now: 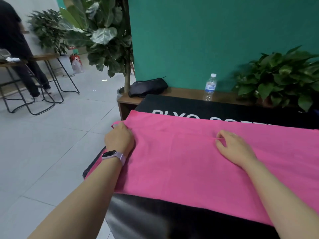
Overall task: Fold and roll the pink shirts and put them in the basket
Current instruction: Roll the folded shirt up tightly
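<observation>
A pink shirt [181, 163] lies folded into a long flat band across a black-covered table [155, 218]. My left hand [120, 137], with a watch on the wrist, grips the shirt's left end, fingers curled into the cloth near its far corner. My right hand [232, 146] rests on the middle of the shirt, and its thumb and fingertips pinch a small fold of fabric. No basket is in view.
White lettering shows on the black cover [189, 105] beyond the shirt. A wooden shelf [186, 93] behind holds a water bottle [209, 87], a dark pouch [148, 87] and a potted plant [279, 76]. At the far left a person [15, 38] stands beside stools on the tiled floor.
</observation>
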